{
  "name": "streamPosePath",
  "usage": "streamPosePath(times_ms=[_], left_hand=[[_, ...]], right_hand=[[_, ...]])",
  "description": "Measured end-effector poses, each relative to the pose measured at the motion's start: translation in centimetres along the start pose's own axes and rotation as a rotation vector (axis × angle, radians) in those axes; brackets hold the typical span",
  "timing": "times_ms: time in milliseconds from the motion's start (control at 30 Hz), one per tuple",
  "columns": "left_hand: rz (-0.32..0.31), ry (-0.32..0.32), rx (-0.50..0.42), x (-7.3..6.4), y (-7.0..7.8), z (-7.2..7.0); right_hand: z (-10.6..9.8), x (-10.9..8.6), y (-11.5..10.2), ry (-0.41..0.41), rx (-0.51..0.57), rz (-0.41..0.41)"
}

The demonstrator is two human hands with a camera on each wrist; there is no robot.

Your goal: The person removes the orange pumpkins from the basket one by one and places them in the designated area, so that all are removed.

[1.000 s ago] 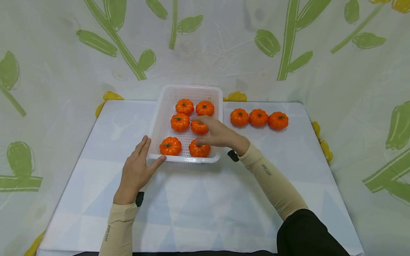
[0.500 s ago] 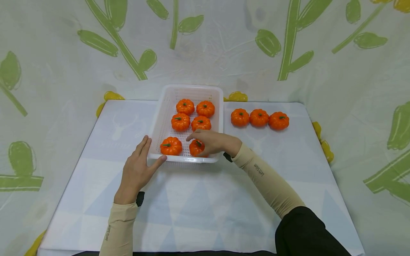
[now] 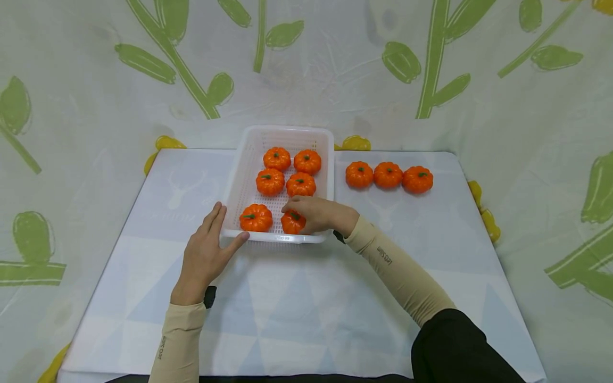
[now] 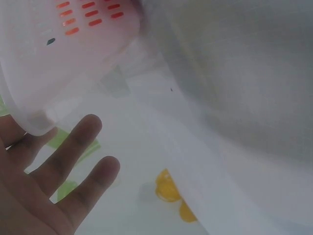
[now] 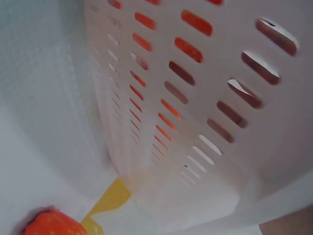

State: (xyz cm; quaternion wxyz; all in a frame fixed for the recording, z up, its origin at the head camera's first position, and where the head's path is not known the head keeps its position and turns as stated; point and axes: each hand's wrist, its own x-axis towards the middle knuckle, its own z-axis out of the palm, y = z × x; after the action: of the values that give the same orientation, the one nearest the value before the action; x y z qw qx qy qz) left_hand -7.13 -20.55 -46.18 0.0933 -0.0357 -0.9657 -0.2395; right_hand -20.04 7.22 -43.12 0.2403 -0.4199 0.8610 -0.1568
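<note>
A white perforated plastic basket (image 3: 268,237) holds several small orange pumpkins with green stems. Over its right wall reaches my right hand (image 3: 322,215), its fingers and thumb around the front right pumpkin (image 3: 291,223), whose right side is hidden by the hand. Another pumpkin (image 3: 256,218) sits at the front left of the basket. My left hand (image 3: 203,259) touches the basket's front left corner, thumb on the front rim and fingers extended along the left side. In the left wrist view, straight, spread fingers (image 4: 63,159) show near the basket's edge (image 4: 36,128).
Right of the basket, three more pumpkins (image 3: 388,175) stand in a row on the table (image 3: 306,314). A patterned curtain (image 3: 335,69) with green leaves hangs behind the table. In the right wrist view, the slotted basket wall (image 5: 230,161) hides the right hand's grip.
My right hand has come nearer and lower, from above the right-hand pumpkins to around the front right one. That pumpkin has shifted very slightly left. The left hand has stayed put.
</note>
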Motion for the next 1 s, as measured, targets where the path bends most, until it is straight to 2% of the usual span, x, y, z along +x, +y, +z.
streamPosePath(times_ms=[333, 600, 800, 1000], left_hand=[[-0.001, -0.001, 0.005, 0.0, -0.1, 0.0], [0.000, -0.001, 0.000, 0.0, -0.1, 0.0], [0.005, 0.000, 0.007, 0.1, -0.2, 0.2], [-0.003, -0.007, 0.007, 0.1, -0.1, 0.2]], right_hand=[[0.2, -0.1, -0.1, 0.041, 0.002, -0.018], [0.2, -0.5, 0.0, 0.114, 0.047, -0.063], [-0.1, -0.8, 0.2, 0.203, 0.057, -0.101], [-1.0, -1.7, 0.5, 0.352, 0.072, -0.163]])
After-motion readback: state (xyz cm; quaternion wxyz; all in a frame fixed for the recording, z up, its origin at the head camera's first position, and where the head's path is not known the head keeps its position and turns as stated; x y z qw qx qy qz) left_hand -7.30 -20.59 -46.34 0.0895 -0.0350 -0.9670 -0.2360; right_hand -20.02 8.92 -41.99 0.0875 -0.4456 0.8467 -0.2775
